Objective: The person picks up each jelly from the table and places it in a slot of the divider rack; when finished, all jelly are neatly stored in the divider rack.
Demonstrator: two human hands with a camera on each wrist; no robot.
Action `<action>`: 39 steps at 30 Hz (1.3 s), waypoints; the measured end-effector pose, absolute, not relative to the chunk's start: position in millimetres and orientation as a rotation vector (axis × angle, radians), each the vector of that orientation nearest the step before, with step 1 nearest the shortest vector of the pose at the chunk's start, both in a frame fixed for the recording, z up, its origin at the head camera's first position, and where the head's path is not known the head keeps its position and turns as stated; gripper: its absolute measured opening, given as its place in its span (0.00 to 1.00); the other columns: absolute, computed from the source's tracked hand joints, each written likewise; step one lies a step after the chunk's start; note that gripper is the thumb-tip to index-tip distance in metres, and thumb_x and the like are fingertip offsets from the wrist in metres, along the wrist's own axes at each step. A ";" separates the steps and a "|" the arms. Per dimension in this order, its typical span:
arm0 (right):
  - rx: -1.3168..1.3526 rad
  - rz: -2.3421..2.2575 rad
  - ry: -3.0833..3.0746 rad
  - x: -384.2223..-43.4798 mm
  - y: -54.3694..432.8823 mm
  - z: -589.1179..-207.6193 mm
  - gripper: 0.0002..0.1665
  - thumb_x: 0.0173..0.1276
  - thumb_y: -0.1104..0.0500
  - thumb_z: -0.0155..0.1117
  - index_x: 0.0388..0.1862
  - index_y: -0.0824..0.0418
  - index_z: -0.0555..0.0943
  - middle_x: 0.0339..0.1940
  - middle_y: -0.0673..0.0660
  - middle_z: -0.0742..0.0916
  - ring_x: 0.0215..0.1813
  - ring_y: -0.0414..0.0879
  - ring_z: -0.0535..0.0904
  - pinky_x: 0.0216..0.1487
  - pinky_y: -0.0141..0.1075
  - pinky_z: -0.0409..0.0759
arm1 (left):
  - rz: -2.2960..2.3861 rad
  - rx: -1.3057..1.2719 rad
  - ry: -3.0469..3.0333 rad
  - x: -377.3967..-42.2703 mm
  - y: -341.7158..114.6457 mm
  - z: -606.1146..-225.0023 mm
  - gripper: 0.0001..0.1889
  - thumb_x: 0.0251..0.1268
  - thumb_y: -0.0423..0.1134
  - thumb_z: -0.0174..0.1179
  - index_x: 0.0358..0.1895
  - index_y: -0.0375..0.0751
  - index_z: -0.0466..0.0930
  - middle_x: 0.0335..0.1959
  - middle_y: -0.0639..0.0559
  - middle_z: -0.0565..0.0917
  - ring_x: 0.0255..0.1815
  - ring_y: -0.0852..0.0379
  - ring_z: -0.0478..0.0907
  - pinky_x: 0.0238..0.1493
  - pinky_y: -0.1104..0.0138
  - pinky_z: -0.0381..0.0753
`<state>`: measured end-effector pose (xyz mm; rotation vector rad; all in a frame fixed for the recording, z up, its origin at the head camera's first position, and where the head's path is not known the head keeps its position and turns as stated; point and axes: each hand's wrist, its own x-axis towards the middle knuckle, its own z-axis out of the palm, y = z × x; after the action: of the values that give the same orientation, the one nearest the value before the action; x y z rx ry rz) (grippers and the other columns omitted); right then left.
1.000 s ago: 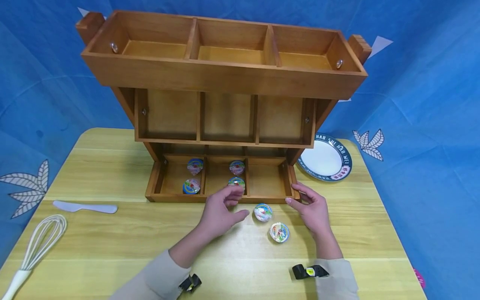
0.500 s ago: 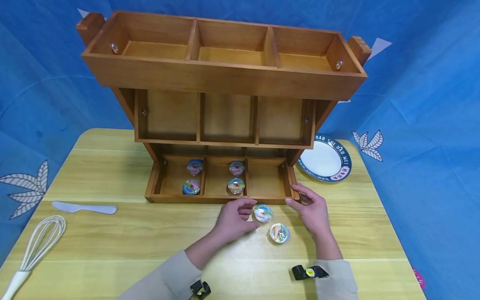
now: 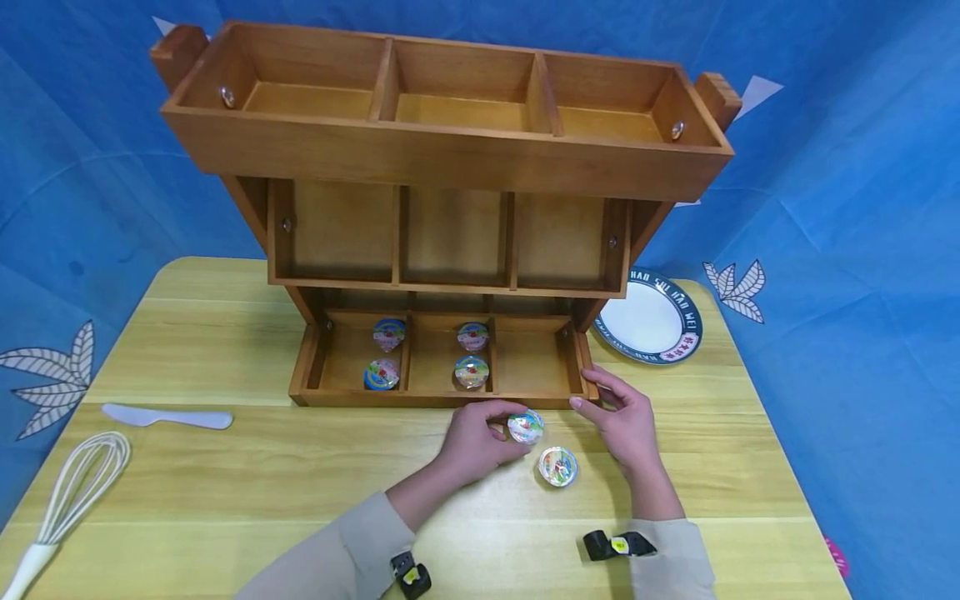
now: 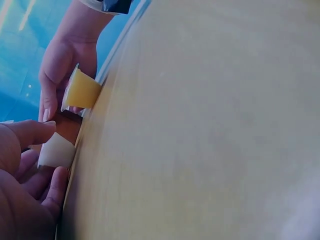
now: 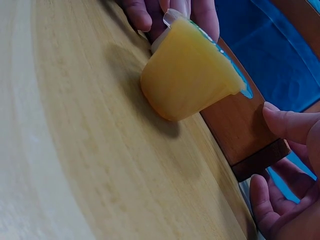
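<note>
Plate (image 3: pixel 643 317), rim lettering, "HAO WEI"

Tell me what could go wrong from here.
The yellow cup stands close to the left hand, so a sideways sweep might knock it.
The pale cup that this hand grasps tapers toward its base and could slip from a loose grip.
The right hand holds a corner of the bottom tray; a tug might shift the four cups inside.

Creased blue cloth backdrop (image 3: pixel 847 183), printed leaves (image 3: pixel 51 362), pale wood-grain table (image 3: pixel 285 475)
</note>
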<state>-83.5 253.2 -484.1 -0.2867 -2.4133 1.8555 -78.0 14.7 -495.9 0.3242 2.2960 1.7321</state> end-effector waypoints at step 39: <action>-0.266 1.893 -2.400 -83.2 254.3 -482.0 0.27 0.59 0.66 0.77 0.59 0.62 0.83 0.67 0.54 0.79 0.60 0.52 0.78 0.59 0.40 0.77 | 1.842 0.513 2.187 -98.4 15.8 -439.9 0.22 0.47 0.26 0.77 0.50 0.37 0.85 0.43 0.48 0.84 0.32 0.57 0.84 0.30 0.66 0.85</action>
<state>-83.2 254.3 -482.0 -0.2655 -2.3997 1.8928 -98.4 15.8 -439.9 0.5128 2.1867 1.8417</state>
